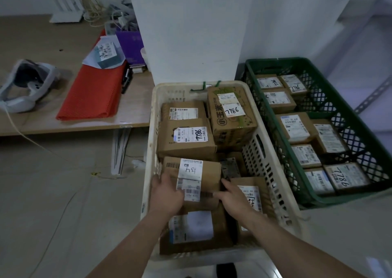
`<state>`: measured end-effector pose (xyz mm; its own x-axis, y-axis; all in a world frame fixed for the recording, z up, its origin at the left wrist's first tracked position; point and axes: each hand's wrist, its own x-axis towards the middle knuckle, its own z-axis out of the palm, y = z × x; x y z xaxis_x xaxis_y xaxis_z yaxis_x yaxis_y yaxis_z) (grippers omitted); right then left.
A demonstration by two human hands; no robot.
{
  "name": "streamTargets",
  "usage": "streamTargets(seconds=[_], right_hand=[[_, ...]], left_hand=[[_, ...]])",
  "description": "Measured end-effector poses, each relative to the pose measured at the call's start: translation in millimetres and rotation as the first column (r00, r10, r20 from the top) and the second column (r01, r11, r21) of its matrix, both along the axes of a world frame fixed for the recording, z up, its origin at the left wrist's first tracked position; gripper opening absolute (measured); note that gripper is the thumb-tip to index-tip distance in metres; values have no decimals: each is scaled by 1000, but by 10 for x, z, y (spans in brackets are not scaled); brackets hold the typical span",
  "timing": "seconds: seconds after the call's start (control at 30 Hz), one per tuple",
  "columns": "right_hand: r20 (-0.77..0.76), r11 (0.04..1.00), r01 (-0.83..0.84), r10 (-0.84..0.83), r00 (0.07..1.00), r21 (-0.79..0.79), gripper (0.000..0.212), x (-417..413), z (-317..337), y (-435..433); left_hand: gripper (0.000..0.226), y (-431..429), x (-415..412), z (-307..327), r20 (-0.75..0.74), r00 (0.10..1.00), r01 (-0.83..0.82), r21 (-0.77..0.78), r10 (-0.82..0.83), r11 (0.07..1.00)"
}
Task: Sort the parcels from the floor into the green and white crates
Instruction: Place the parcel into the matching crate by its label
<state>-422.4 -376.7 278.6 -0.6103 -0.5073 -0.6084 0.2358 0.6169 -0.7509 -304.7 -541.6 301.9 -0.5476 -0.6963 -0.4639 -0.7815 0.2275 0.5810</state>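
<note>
A white crate stands in front of me, packed with several brown cardboard parcels. To its right a green crate holds several smaller labelled parcels. Inside the white crate, a brown parcel with a white label marked in black pen lies between my hands. My left hand grips its left end, fingers curled over the near edge. My right hand holds its right near corner, thumb against the parcel's front. A larger printed box sits at the crate's far right.
A low wooden platform at the left carries a white headset, a red folded mat, a purple bag and a bagged parcel. A white pillar rises behind the white crate. Tiled floor lies to my left.
</note>
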Motion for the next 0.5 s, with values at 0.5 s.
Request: streamTargets(seconds=[0.5], right_hand=[[-137,929,-129,187,973,348,40,95,155,387]], left_hand=[[113,-39,135,106,249,917,302,72,-310,951]])
